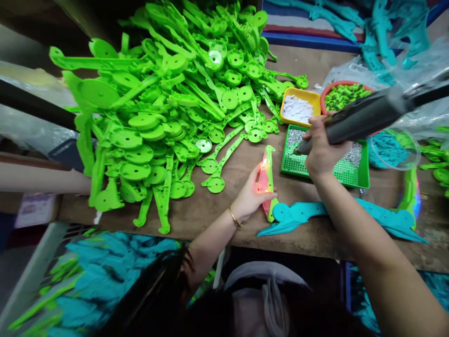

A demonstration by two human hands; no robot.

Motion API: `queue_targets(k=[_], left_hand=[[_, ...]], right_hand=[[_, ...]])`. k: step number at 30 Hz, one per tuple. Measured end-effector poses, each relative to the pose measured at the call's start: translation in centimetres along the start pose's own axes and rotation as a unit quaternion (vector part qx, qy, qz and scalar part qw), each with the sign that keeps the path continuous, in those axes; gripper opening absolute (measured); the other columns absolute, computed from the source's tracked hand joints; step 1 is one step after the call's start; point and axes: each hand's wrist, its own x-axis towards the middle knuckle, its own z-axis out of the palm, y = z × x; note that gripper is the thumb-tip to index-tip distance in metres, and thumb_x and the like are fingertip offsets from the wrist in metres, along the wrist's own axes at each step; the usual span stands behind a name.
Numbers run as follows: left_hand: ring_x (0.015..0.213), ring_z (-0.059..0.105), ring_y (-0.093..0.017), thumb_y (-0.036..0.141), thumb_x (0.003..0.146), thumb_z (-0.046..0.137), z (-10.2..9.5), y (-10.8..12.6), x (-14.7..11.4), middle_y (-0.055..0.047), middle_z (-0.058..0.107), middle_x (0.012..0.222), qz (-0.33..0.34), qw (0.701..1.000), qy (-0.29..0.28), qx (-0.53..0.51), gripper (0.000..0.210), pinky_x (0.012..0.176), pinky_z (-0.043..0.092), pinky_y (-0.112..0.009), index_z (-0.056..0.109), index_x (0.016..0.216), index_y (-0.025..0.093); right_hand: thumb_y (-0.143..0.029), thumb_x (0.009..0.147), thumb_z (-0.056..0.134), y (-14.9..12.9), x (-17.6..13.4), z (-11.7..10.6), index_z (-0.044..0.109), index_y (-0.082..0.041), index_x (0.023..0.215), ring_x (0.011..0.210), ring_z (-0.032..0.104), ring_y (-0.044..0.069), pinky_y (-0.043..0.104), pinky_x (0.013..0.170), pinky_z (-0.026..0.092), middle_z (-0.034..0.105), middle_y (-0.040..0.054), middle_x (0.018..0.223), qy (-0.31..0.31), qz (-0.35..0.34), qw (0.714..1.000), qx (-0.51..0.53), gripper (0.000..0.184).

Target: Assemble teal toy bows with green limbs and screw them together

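My left hand (250, 196) is closed around a green plastic piece (269, 175) whose side glows pink-red. It holds the piece upright at the table's front edge, beside a blue plastic part (298, 216). In my right hand (324, 152) is a dark grey electric screwdriver (368, 112), gripped near its front end. The tip points down left into a green perforated tray (326, 180), over small silver screws (296, 136). Whether the tip touches a screw I cannot tell. My right forearm passes over the blue part and hides its middle.
A big heap of green plastic parts (140, 126) covers the table's left side. Behind the tray stand a yellow tray (317, 100) of white pieces and a red bowl (326, 89) of green pieces. A clear tub (416, 152) with blue pieces is to the right.
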Motion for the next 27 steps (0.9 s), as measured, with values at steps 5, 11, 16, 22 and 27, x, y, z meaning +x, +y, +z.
queue_targets(k=[5,11,16,22,27], left_hand=[[0.087,0.066,-0.019,0.018,0.060,0.082,0.2,-1.0,0.2,-0.003,0.067,0.094,0.030,0.999,0.038,0.006,0.059,0.080,0.054,-0.034,0.053,0.111,0.016],[0.093,0.062,-0.018,0.019,0.060,0.083,-0.3,-1.4,0.7,-0.004,0.066,0.102,0.090,0.994,0.034,0.054,0.057,0.089,0.048,-0.032,0.055,0.110,0.016],[0.097,0.062,-0.019,0.019,0.061,0.081,-0.1,-1.5,0.8,-0.004,0.066,0.102,0.111,0.992,0.024,0.052,0.056,0.092,0.046,-0.032,0.056,0.111,0.016],[0.087,0.063,-0.018,0.023,0.060,0.083,0.0,-1.4,0.8,-0.004,0.068,0.096,0.092,0.995,0.021,0.026,0.054,0.080,0.050,-0.029,0.057,0.107,0.016],[0.070,0.062,-0.014,0.031,0.059,0.084,0.0,-1.4,0.1,-0.002,0.067,0.079,0.044,0.994,0.101,0.027,0.041,0.069,0.051,-0.028,0.059,0.086,0.013]], right_hand=[[-0.042,0.073,0.073,-4.9,-3.2,0.3,0.056,-0.026,0.092,0.046,0.053,0.007,0.025,0.044,0.048,0.064,-0.0057,0.078,-0.047,0.035,0.997,0.060,0.029],[-0.049,0.077,0.068,-5.0,-6.8,-0.5,0.059,-0.026,0.092,0.064,0.065,0.013,0.031,0.062,0.058,0.065,-0.0030,0.079,-0.182,0.036,0.982,0.024,0.028],[-0.044,0.072,0.074,-2.3,-7.6,-1.6,0.060,-0.028,0.092,0.063,0.063,0.014,0.033,0.064,0.058,0.061,-0.0051,0.070,-0.193,0.024,0.981,-0.013,0.029],[-0.051,0.070,0.073,-2.6,-7.6,-1.2,0.060,-0.027,0.099,0.066,0.063,0.015,0.033,0.061,0.057,0.061,-0.0025,0.076,-0.191,0.019,0.981,-0.043,0.039],[-0.042,0.082,0.063,-3.4,-2.4,-0.2,0.055,-0.028,0.112,0.051,0.054,0.008,0.027,0.054,0.052,0.060,-0.0020,0.086,-0.019,-0.036,0.999,-0.017,0.034]])
